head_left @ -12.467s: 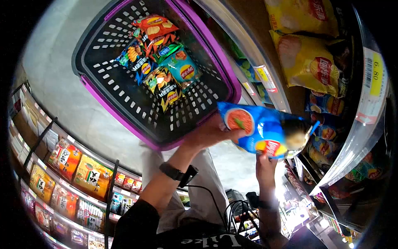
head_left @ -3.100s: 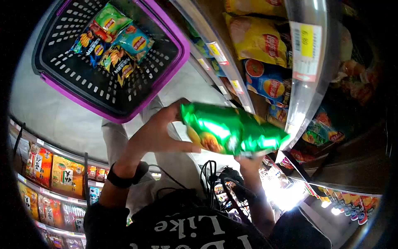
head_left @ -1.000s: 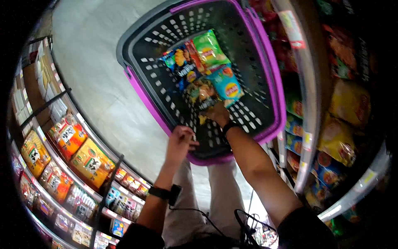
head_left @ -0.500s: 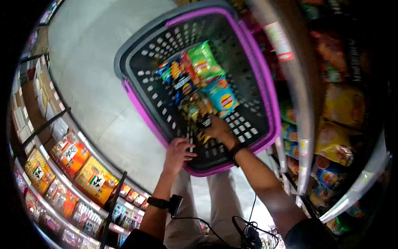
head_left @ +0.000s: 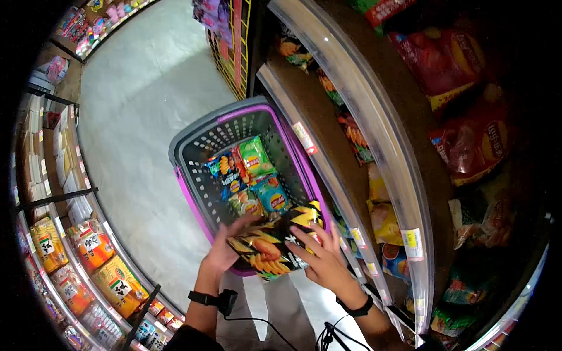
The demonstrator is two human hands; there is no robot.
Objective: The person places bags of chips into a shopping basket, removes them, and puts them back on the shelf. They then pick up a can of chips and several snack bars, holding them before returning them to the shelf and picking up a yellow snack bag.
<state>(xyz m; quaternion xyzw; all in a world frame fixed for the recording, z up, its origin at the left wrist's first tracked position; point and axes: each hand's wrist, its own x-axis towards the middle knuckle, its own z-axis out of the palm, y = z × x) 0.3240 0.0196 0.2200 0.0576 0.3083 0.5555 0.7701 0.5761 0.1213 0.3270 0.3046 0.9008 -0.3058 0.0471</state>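
Between my two hands, above the near end of the basket, is a black and yellow chip bag (head_left: 266,248). My left hand (head_left: 228,245) is at the bag's left end, its fingers partly behind the bag. My right hand (head_left: 325,257) grips the right end, fingers spread across the front. Beneath, the black basket with a purple rim (head_left: 190,196) holds several chip bags: a green one (head_left: 255,157), a teal one (head_left: 271,195), a blue and black one (head_left: 228,175) and a partly covered one (head_left: 246,203).
Chip shelves with clear front rails (head_left: 383,123) rise on the right, holding red bags (head_left: 439,61) and yellow bags (head_left: 384,222). Snack shelves (head_left: 117,234) stand at the left. A yellow wire rack (head_left: 228,70) is beyond the basket, beside the grey floor (head_left: 134,105).
The black and yellow bag has come up out of the basket into both hands. The basket appears smaller and lower, and the view now takes in more of the right shelves and the wire rack.
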